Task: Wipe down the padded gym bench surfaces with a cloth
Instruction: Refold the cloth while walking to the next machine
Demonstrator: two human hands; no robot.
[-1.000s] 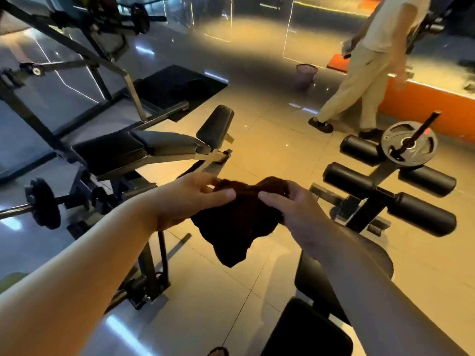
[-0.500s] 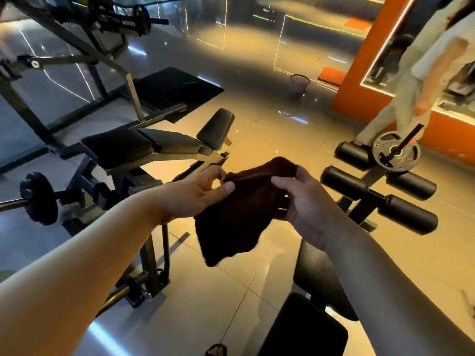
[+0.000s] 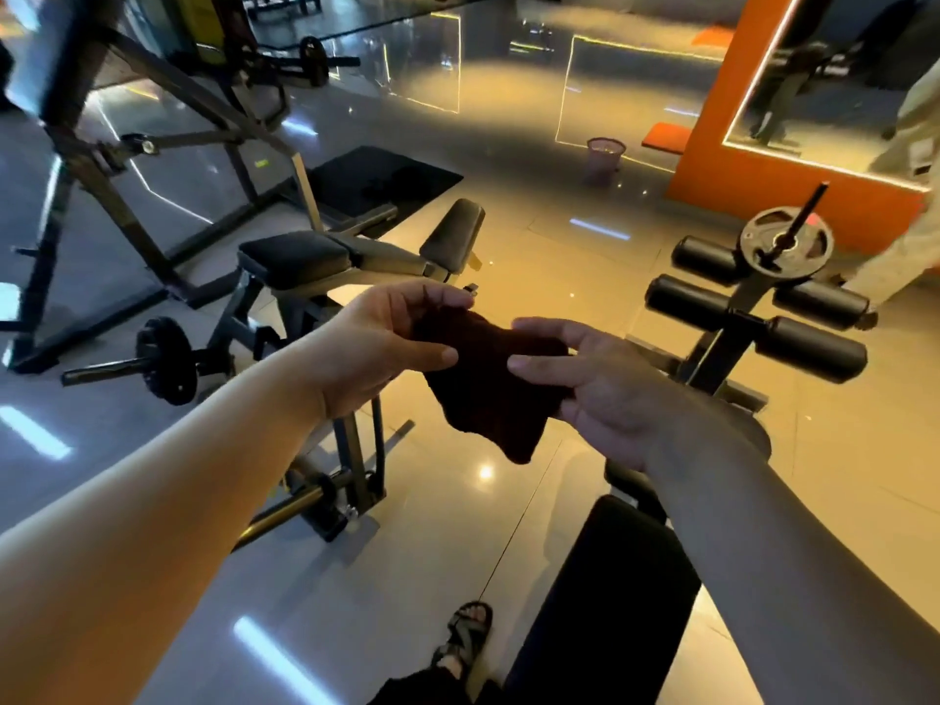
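Near bench pad (image 3: 600, 592): left hand (image 3: 376, 343), right hand (image 3: 605, 394), both grips pinching cloth (image 3: 488, 394); basket (image 3: 604, 157) contents unclear.

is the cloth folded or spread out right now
Bunched up, not spread: the cloth is a compact dark wad held between the left hand and right hand, one end hanging down. Neat folds cannot be told.
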